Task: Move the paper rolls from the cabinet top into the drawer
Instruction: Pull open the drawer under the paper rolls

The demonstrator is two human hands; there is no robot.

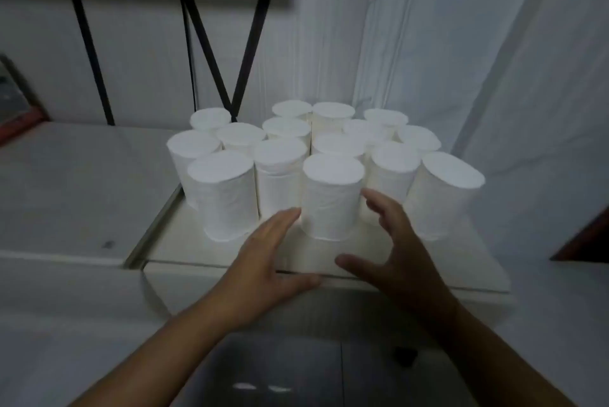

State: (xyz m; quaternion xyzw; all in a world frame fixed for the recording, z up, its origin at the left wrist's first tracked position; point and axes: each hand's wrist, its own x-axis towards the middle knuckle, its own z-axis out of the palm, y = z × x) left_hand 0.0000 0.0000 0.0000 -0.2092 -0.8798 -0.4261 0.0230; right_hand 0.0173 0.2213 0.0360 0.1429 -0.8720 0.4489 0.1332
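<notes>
Several white paper rolls stand upright in a tight cluster on the cream cabinet top (204,248). The nearest roll (331,197) stands at the front centre. My left hand (263,261) is open, its fingers reaching toward the lower left side of that roll, fingertips close to it. My right hand (392,248) is open with spread, curled fingers just to the right of the same roll. Neither hand holds anything. No drawer can be made out in this view.
A lower white surface (66,182) lies to the left of the cabinet. Black metal shelf legs (211,54) rise behind the rolls. White curtains (428,44) hang at the back and right. The grey tiled floor (296,373) shows below.
</notes>
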